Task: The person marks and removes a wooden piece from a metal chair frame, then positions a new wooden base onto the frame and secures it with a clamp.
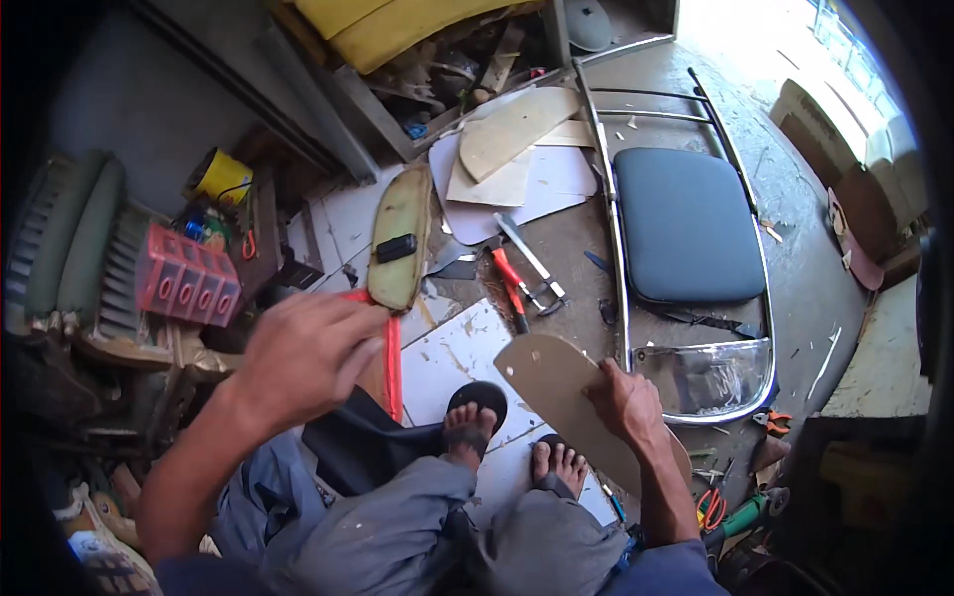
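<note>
My right hand [628,399] grips the upper edge of a flat brown board [561,382] with a rounded end. The board slants down to the right beside my feet. My left hand [316,348] is raised on the left, its fingers curled together in a pinch; what they hold, if anything, does not show. Just beyond its fingertips lies a long yellowish padded panel [405,214] with rounded ends, and a small black object [397,248] rests on it. Red strips [394,372] and black sheet material [363,437] lie close to my left knee.
A chrome chair frame with a dark padded seat [686,223] lies at right. Ahead are a red-handled hammer [509,283], another hammer [532,260] and cut boards [517,134]. Pink clear drawers [187,276] stand left. Pliers [773,422] and a green power tool [745,515] lie lower right.
</note>
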The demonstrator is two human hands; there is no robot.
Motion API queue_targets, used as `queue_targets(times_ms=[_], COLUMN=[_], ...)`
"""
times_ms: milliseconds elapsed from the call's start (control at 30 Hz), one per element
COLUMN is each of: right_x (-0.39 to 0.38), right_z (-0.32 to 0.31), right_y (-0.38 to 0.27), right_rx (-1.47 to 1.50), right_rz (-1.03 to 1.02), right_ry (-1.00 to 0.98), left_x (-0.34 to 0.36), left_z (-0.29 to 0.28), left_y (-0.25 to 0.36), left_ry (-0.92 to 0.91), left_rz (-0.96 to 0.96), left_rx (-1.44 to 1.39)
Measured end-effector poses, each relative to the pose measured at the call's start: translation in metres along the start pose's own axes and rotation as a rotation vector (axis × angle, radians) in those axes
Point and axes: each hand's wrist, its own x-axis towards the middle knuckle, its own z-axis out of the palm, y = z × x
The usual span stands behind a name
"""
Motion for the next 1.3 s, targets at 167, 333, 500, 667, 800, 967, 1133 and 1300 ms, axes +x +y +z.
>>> queue_targets(times_ms=[167,333,500,667,800,967,1133,1300], right_x=[-0.041,-0.122,-0.216,-0.292,-0.311,-0.218,-0.108,-0.073], right_z=[-0.006,-0.020,-0.027,0.015,0.044,0.048,0.077,0.128], right_y=[0.034,0.073,0.083,0.103,0.134,0.127,0.072,0.071], right_rx=[-0.065,-0.057,-0.068,0.078,-0.216,0.142,0.189,0.014], right_rz=[0.241,0.687,1.023,1.266,1.332,0.863,0.571,0.463], right_ry=[-0.025,0.104,0.228,0.583,0.583,0.671,0.241,0.115], left_x=[0.126,0.271,0.361,0.402,0.393,0.385,0.314,0.163], left_z=[0.123,0.255,0.347,0.359,0.341,0.267,0.132,0.161], left_y=[-0.081,-0.180,-0.214,-0.221,-0.244,-0.228,-0.171,-0.134], left_ry=[-0.005,0.002,0.120,0.080,0.088,0.363,0.498,0.406], left_rz=[-0.060,-0.474,-0.600,-0.552,-0.342,0.003,-0.157,-0.457], left_rx=[-0.034,-0.222,-0.196,-0.177,0.046,0.387,-0.156,-1.012])
